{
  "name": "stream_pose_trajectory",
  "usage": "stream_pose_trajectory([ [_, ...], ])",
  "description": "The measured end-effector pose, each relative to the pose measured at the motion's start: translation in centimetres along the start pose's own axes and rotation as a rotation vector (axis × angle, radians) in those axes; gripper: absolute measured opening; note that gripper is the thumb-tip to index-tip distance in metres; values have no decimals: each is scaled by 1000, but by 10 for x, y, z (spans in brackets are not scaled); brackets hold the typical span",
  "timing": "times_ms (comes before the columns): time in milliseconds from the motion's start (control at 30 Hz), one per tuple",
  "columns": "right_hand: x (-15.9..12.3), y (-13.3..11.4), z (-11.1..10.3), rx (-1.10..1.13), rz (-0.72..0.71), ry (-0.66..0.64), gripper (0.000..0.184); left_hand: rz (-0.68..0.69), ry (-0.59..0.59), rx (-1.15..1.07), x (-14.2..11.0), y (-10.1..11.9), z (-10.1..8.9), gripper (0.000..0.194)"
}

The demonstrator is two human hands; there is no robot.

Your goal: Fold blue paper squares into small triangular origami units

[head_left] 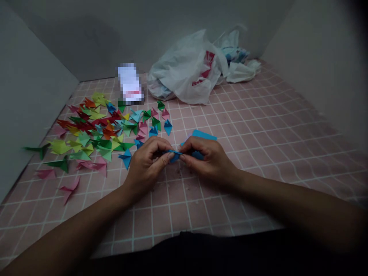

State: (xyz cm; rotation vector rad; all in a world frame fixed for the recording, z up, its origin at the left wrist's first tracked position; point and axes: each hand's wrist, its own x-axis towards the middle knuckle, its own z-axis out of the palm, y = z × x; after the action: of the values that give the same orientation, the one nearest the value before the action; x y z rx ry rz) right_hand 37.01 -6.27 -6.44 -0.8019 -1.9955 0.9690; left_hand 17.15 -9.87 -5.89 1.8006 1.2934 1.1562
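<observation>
My left hand (148, 159) and my right hand (205, 157) meet at the middle of the pink tiled surface (258, 126). Both pinch a small folded blue paper piece (174, 154) between thumbs and fingertips. Just behind my right hand lies a stack of flat blue paper sheets (204, 135), partly hidden by the fingers. A spread of several folded paper pieces (100, 128) in red, green, yellow, blue and pink lies to the left of my left hand.
A white plastic bag (186, 69) with red print sits at the back, more crumpled bags (238, 61) beside it. A blurred white packet (130, 84) stands at the back left. Grey walls close in left, back and right.
</observation>
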Motion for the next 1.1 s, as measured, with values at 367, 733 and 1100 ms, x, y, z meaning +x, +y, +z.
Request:
stream_pose_trajectory([
  [367, 0, 2, 0, -8, -35, 14, 12, -89, -50, -110, 1, 0, 1, 6],
  [733, -2, -5, 1, 60, -17, -52, 17, -80, -127, -74, 2, 7, -1, 16],
  [1100, 3, -5, -3, 379, 309, -81, 20, -398, -88, -289, 3, 7, 0, 19],
])
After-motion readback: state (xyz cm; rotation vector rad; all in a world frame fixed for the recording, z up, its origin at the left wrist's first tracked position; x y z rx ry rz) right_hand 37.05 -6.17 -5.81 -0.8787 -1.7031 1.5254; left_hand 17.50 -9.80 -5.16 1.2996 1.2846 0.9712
